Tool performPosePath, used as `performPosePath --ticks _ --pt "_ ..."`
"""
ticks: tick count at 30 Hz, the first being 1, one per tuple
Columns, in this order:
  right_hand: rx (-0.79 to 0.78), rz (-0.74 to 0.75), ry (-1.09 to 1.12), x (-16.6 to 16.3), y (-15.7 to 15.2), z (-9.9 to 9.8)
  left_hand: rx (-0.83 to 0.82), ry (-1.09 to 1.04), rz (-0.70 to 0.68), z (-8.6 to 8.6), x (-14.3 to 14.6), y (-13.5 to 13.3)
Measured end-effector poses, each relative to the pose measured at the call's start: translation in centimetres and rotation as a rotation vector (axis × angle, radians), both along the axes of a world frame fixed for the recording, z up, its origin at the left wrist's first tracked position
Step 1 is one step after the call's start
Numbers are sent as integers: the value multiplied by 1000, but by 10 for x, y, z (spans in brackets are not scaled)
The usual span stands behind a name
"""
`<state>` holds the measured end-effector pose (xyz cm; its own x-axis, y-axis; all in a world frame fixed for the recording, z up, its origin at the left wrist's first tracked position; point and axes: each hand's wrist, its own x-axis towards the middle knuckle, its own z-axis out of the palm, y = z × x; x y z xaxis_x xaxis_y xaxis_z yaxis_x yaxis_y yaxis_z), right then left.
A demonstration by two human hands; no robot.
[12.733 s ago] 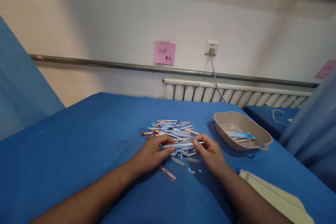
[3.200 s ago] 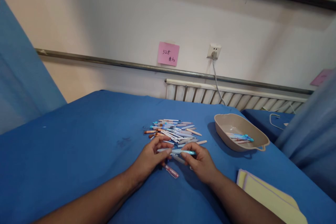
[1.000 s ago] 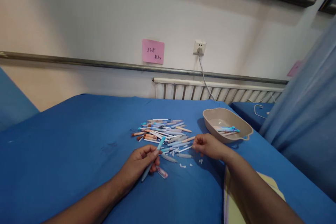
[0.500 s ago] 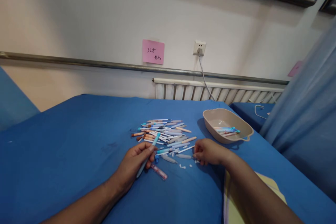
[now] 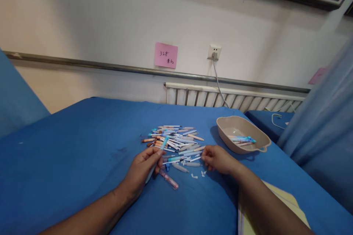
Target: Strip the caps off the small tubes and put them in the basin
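My left hand [image 5: 147, 165] is closed around a slim pen barrel [image 5: 164, 143] with a light blue upper end, held at a slant. My right hand [image 5: 216, 158] has its fingers pinched together at the right edge of a pile of pen parts [image 5: 176, 139]; whatever lies between the fingertips is hidden. A white stick [image 5: 195, 159] ends close to those fingertips. Several small white pieces [image 5: 194, 176] lie just below. Near my left hand are a clear pinkish tube [image 5: 169, 180] and a small blue part [image 5: 167, 167].
A beige basin [image 5: 239, 125] holding several pens [image 5: 242, 138] stands at the right on the blue-covered surface [image 5: 82, 154]. Under my right forearm lies a yellow pad [image 5: 281, 194]. Behind are a radiator [image 5: 198, 97] and a wall socket [image 5: 214, 52]; a blue curtain [image 5: 322, 106] hangs at right.
The view has shifted slightly. My right hand has moved a little left and up against the pile, uncovering a small white piece. My left hand keeps its hold on the pen barrel.
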<state>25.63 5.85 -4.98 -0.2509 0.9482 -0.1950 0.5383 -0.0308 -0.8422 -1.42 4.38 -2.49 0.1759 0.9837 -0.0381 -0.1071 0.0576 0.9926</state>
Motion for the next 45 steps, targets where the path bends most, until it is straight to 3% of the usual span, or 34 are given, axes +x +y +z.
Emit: performPosePath --ticks 5,12,22,31,45 --pt "284 -15 -163 -1 1 -1 10 -40 103 6 -7 6" --pt "512 142 -260 -18 -9 4 11 19 260 6 -18 20" --pt "476 162 -298 -23 -12 6 -24 18 247 3 -17 22" --pt "491 33 -271 -10 0 -5 -27 36 237 4 -17 21" --pt "475 89 -409 -11 -6 4 -34 64 240 5 -15 22"
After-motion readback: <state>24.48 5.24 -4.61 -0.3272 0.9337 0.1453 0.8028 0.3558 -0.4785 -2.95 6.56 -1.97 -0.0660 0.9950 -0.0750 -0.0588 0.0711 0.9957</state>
